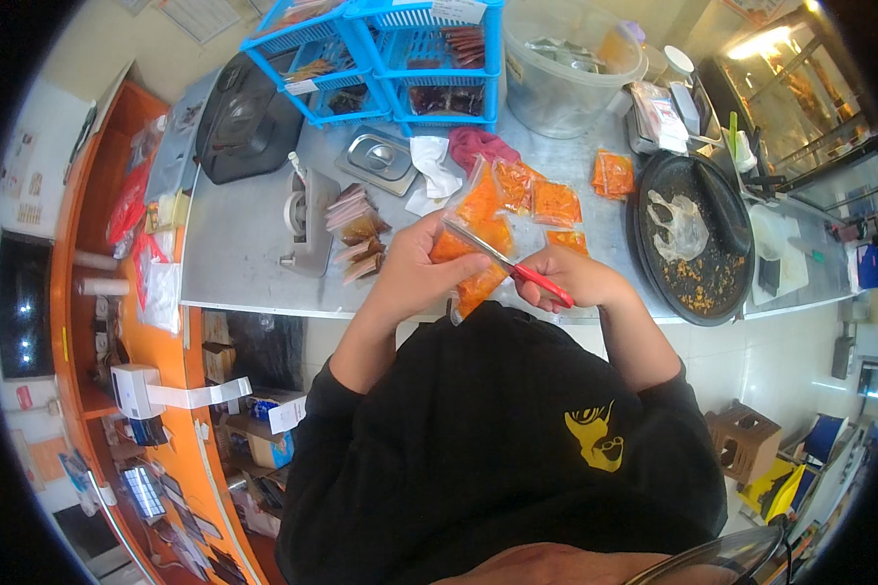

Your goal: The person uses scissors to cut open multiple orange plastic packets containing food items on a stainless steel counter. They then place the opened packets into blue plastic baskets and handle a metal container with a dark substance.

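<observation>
My left hand [428, 267] holds a strip of clear plastic sachets filled with an orange food [475, 212], one end hanging at the table's front edge. In my right hand [567, 276] are red-handled scissors [545, 285], their blades lying across the strip near my left thumb. Whether the blades are parted cannot be told. Just beyond the strip lie several more orange sachets [556, 203], with a small pile of them [613, 174] farther right. Left of my left hand are bundles of brown-filled sachets [358, 227].
A grey tape dispenser [314, 219] and a steel lid [380, 159] stand on the metal table [234, 256]. Blue plastic baskets [439, 73] and a clear bucket [567, 80] are at the back. A round black pan [691, 292] with crumbs and a plastic bag is at the right.
</observation>
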A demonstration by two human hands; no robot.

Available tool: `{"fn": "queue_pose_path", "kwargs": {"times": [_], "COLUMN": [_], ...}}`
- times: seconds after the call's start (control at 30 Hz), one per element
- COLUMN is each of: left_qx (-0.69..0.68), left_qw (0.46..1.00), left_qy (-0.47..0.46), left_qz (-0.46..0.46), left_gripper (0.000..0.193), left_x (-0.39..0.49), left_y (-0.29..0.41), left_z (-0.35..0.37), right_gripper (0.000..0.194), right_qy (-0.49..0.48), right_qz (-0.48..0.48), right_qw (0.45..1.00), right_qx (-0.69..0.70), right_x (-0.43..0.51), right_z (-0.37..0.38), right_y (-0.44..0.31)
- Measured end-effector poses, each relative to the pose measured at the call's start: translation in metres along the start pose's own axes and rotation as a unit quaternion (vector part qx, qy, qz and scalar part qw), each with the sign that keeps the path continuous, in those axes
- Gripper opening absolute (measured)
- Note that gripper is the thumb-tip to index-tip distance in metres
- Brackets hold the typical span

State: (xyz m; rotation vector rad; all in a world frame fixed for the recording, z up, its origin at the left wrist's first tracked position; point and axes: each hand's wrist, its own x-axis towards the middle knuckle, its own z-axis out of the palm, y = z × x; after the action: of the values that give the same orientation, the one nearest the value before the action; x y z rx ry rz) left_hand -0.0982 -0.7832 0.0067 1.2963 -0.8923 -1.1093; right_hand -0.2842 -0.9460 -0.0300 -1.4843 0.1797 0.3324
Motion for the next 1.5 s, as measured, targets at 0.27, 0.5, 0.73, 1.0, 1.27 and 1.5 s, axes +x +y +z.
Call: {"fn": "queue_pose_path", "kwargs": {"times": [0.27,0.5,0.73,1.0,1.27,1.5], "left_qx": [0.051,0.051,0.373,0.212,0.173,0.014], "left_qw": [0.997,0.997,0.92,0.976,0.978,0.992], "left_qy": [0.015,0.01,0.119,0.042,0.002,-0.123], "left_qz": [-0.054,-0.058,0.012,0.021,0.117,0.01], "left_gripper": [0.044,0.058,0.079,0.067,0.07,0.059], "left_x": [0.006,0.01,0.02,0.029,0.041,0.04], "left_y": [-0.028,-0.055,-0.085,-0.075,-0.048,-0.002], "left_z": [-0.017,-0.02,-0.038,-0.033,-0.01,0.014], "right_gripper": [0.015,0.016,0.04,0.03,0.026,0.02], "right_qy": [0.025,0.092,0.56,0.584,0.447,0.35], "right_qz": [0.026,0.056,0.095,0.182,-0.027,-0.194], "right_qw": [0.998,0.994,0.771,0.721,0.894,0.911], "right_qx": [0.055,0.027,-0.288,-0.324,-0.018,0.098], "right_x": [0.024,0.031,0.029,0.03,-0.033,-0.02], "right_z": [0.003,-0.004,-0.046,-0.077,-0.055,-0.016], "right_y": [0.021,0.038,0.082,0.121,-0.027,-0.088]}}
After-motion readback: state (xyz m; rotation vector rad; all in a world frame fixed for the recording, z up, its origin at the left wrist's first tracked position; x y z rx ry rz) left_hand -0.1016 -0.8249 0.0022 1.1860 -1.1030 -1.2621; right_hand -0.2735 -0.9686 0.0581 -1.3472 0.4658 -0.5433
